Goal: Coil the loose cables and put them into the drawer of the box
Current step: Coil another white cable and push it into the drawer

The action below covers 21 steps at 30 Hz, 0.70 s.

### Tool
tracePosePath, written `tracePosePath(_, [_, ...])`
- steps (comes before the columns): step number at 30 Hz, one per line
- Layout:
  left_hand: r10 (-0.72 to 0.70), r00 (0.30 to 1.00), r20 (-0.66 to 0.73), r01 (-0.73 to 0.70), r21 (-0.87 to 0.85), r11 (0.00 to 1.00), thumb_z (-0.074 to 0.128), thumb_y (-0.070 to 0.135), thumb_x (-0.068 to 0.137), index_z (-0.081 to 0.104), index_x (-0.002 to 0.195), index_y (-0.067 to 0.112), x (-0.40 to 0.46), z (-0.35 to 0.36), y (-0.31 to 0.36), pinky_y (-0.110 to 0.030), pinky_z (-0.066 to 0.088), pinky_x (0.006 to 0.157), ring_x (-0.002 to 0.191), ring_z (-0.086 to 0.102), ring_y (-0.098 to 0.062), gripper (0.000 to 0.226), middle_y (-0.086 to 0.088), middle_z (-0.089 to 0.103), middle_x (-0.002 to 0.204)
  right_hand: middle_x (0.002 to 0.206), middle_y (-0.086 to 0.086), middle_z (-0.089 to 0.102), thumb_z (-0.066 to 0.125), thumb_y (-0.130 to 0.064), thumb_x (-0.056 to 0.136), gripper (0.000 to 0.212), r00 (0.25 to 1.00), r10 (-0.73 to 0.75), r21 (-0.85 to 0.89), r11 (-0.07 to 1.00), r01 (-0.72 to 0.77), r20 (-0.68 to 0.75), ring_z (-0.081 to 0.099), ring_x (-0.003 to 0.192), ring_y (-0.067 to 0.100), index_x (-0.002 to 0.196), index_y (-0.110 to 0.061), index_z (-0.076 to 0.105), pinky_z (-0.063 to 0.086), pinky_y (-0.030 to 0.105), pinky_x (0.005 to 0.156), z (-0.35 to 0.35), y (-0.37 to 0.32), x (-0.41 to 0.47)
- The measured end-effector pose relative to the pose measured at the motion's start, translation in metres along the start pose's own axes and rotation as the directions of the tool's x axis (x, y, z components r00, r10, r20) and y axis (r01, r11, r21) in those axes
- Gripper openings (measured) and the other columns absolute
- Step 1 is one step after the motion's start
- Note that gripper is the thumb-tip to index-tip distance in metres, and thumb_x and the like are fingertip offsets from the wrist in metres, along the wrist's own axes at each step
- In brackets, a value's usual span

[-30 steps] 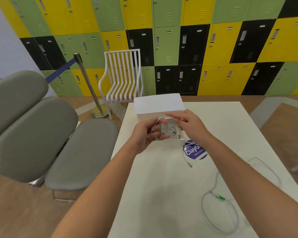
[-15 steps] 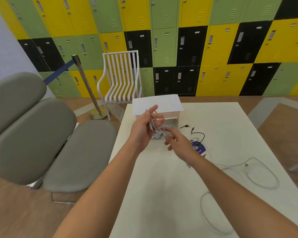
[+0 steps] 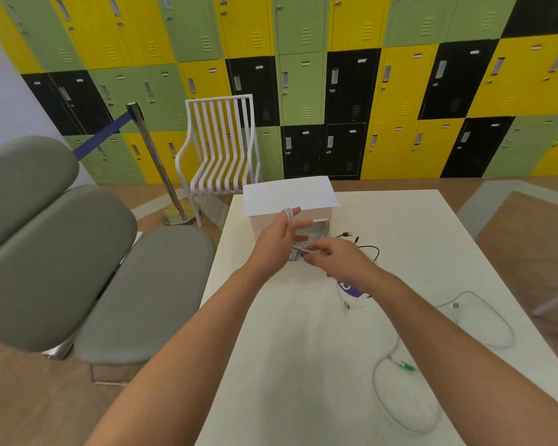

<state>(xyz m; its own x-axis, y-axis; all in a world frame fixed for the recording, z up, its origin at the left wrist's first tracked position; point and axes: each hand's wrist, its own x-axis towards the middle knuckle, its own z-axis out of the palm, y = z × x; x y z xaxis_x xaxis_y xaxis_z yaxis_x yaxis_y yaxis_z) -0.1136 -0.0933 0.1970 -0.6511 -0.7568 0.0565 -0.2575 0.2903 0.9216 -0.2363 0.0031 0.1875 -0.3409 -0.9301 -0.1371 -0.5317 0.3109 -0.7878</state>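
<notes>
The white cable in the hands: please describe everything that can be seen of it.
The white cable is thin and looks plastic-coated. Several turns of it loop over the raised fingers of the left hand, in front of the white box. From there it runs down to the right hand, whose fingertips pinch a strand. Both hands are above the table, before the open drawer. Its ends cannot be made out.

Hands hid most of the drawer (image 3: 319,227); the right forearm covered part of the purple sticker (image 3: 351,289).
</notes>
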Motion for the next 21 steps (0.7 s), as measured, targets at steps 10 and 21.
tracePosePath(10, [-0.029,0.996,0.088,0.012,0.187,0.982,0.035,0.024,0.106,0.066,0.112,0.014,-0.001,-0.004,-0.011,-0.012,0.039,0.056,0.060,0.055,-0.010,0.033,0.001,0.060,0.066,0.092,-0.003,0.064,0.063,-0.010,0.084,0.013,0.961,-0.143,-0.014,0.990,0.143,-0.237,0.054,0.077,0.007,0.093,-0.019,0.063,0.041,0.011,0.060,-0.030,-0.012,0.003])
tracePosePath(21, [-0.099,0.972,0.214,0.201,-0.531,0.823,0.035,0.024,0.106,0.057,0.081,0.012,-0.007,-0.014,0.009,-0.029,0.053,0.064,0.048,0.022,-0.010,0.036,0.002,0.023,0.060,0.090,-0.015,0.063,0.055,-0.014,0.097,0.025,0.959,-0.146,0.169,0.967,0.190,-0.243,0.053,0.061,0.006,0.106,-0.030,0.071,0.045,0.011,0.050,-0.037,-0.015,0.009])
